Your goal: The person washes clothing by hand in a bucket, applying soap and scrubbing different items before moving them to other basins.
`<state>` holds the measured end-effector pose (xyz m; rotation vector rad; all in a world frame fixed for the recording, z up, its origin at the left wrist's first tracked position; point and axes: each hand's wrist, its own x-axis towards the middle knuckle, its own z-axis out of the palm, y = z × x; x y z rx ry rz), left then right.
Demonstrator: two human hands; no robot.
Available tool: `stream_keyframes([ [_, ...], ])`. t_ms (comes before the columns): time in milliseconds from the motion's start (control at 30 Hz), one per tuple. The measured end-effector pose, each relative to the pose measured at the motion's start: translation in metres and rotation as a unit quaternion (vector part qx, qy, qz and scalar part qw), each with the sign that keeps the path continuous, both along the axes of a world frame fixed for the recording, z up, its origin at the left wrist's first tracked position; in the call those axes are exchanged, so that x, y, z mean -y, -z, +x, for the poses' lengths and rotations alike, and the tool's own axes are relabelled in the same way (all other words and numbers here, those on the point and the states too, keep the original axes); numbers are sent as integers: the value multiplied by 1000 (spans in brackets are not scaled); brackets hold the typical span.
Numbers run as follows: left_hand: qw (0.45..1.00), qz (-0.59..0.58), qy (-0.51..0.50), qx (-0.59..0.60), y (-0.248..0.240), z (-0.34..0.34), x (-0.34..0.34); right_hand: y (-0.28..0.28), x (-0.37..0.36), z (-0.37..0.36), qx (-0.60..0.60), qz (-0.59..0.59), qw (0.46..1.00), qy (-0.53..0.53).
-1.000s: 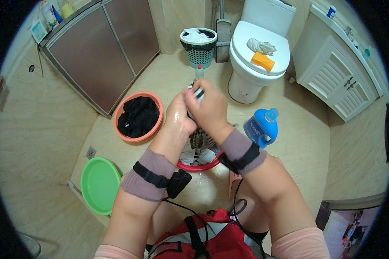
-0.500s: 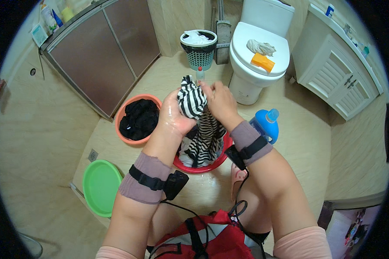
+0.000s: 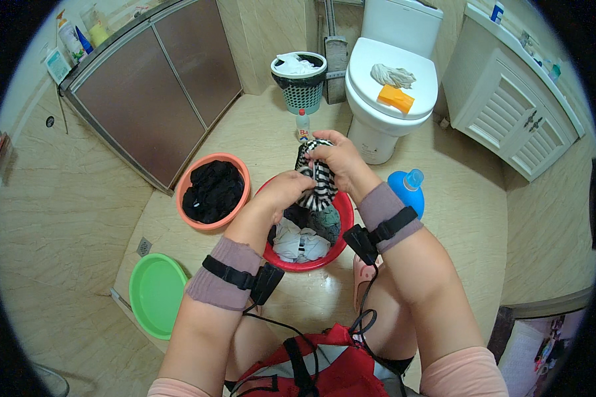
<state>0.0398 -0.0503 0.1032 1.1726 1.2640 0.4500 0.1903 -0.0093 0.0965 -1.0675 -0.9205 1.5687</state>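
Note:
Above the red basin [image 3: 343,241], a black-and-white striped garment [image 3: 323,188] hangs bunched between my two hands. My left hand [image 3: 286,192] pinches its near left side, fingers closed. Higher and to the right, my right hand [image 3: 341,162] grips the upper part with fingers curled over it. White cloth [image 3: 297,239] and dark grey-green cloth [image 3: 326,223] lie in the basin below. A clear bottle with a red cap [image 3: 302,126] stands just beyond the garment.
Left of the basin is an orange basin [image 3: 246,198] holding black clothes, with a green basin [image 3: 157,291] nearer me. A blue detergent bottle [image 3: 407,192] stands at right. Behind are a trash bin [image 3: 301,96] and a toilet [image 3: 394,63] with a cloth and orange packet on its lid.
The striped garment has come up out of the red basin and is gathered in my hands. My left hand has turned from palm-up to a pinch, lower; my right hand moved slightly right and down.

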Motion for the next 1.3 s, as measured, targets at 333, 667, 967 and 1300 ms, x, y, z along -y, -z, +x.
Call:
stream_keyframes([
  [333, 823, -179, -256, 474, 13, -6, -32, -5, 17, -14, 293, 328, 898, 16],
  [667, 814, -225, -203, 495, 12, -10, -27, -35, 69, -28, 432, 467, 770, -50],
  [967, 797, -155, -315, 493, 8, 27, -15, -19, 27, -25, 459, 416, 774, 127],
  [1300, 789, -96, -264, 546, 29, 10, -27, -22, 41, -32, 440, 487, 746, 112],
])
